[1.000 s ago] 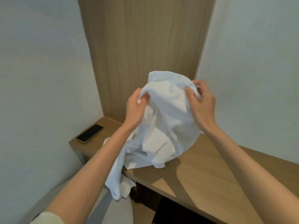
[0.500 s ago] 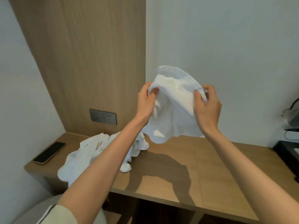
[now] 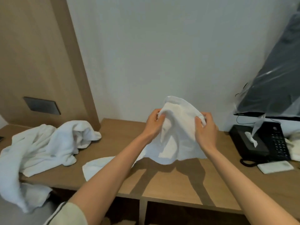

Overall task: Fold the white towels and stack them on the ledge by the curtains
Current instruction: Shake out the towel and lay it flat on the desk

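The left hand (image 3: 153,125) and right hand (image 3: 206,132) each pinch the white towel (image 3: 178,127) up high, probably to shake it flat for folding.

— What lies on the light wooden surface (image 3: 170,184)?

— At the left, a crumpled white towel heap (image 3: 45,143) spilling over the front edge, with a flat piece of white cloth (image 3: 97,166) beside it. At the right are a black tissue box (image 3: 243,140), a black keypad telephone (image 3: 279,142) and a small white rectangular pad (image 3: 275,166).
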The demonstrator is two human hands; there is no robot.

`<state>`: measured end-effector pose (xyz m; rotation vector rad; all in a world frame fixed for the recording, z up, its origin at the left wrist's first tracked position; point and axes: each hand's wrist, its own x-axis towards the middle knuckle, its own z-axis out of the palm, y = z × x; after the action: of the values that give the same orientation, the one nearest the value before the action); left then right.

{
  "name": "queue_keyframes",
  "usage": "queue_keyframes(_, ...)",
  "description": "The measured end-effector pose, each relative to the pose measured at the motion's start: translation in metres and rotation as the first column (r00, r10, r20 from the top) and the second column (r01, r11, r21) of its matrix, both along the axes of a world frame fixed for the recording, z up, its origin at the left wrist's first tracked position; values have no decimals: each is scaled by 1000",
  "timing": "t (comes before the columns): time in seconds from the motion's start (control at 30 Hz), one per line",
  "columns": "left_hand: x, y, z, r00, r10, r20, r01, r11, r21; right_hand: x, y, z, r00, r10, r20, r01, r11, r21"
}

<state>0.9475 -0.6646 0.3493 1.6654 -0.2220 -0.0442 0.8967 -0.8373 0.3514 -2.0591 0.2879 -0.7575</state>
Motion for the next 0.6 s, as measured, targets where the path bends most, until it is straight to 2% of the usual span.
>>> queue_keyframes(0.1,-9,-26,-40,983,-121,-136,128,991,46,-5,-44,-41,975,71,-211,-82,996,-46)
queue_keyframes(0.2,-21,-23,-75,978,-122,-172,156,968,196,-12,-67,-80,898,37,-438,-91,990,-103)
queue_keyframes(0.27,-29,-6,-97,975,-145,-166,195,918,345,-17,-66,-94,900,30,-434,-111,981,-161)
queue_keyframes(0.37,-40,28,-126,972,-166,-168,233,786,572,-17,-55,-108,876,188,-445,-303,931,-203)
queue_keyframes(0.43,-48,46,-143,973,-142,-182,227,726,649,-13,-45,-118,799,308,-517,-468,858,-211)
queue_keyframes(0.5,-54,60,-157,973,-126,-195,228,675,702,-8,-30,-129,676,419,-606,-623,764,-165)
queue_keyframes(0.6,-55,73,-176,962,-107,-250,264,596,758,-3,-3,-151,483,465,-742,-762,640,-95)
